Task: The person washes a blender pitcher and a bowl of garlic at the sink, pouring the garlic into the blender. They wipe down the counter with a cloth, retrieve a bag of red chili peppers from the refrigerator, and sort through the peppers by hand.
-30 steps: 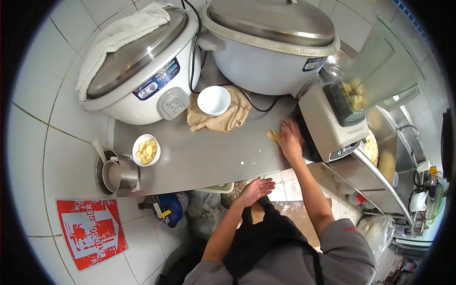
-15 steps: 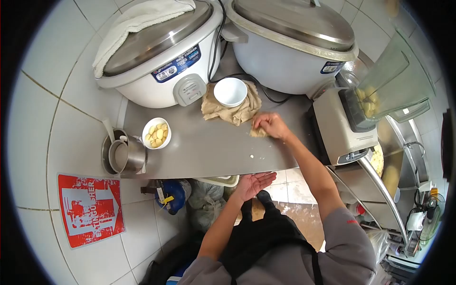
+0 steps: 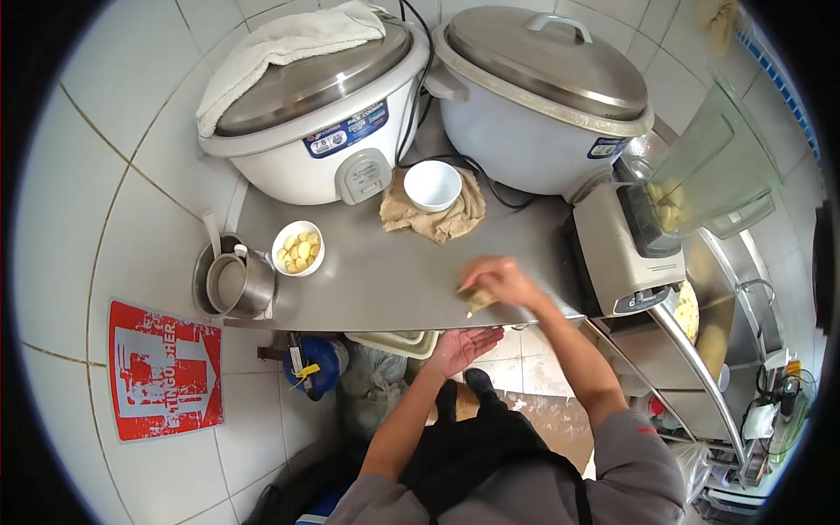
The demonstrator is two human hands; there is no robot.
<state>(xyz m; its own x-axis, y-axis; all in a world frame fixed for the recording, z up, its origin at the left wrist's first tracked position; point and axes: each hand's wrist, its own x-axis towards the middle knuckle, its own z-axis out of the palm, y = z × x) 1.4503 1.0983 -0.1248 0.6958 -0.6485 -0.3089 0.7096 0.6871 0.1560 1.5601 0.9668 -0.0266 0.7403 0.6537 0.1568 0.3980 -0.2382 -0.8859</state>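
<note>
My right hand [image 3: 502, 280] is closed on a crumpled piece of brown paper towel [image 3: 481, 301], pressed to the steel counter [image 3: 376, 289] near its front edge. A small pale scrap [image 3: 469, 315] lies at the paper's lower end. Just below the edge, my left hand [image 3: 466, 348] is held palm up with fingers stretched out and nothing in it. Farther back, a white bowl [image 3: 432, 185] rests on a larger crumpled brown paper towel [image 3: 434, 229]. At left stands a bowl [image 3: 302, 273] of peeled garlic cloves [image 3: 299, 250].
Two large rice cookers [image 3: 289, 166] line the back, a folded white towel [image 3: 280, 52] on the left lid. A blender [image 3: 626, 249] with pale pieces in its jug stands at right. Nested metal pots [image 3: 249, 287] sit at left. A light tray [image 3: 389, 343] lies under the counter.
My right hand has drawn the brown paper towel toward the front edge of the counter. The left hand stays palm up under the edge. The view has shifted slightly.
</note>
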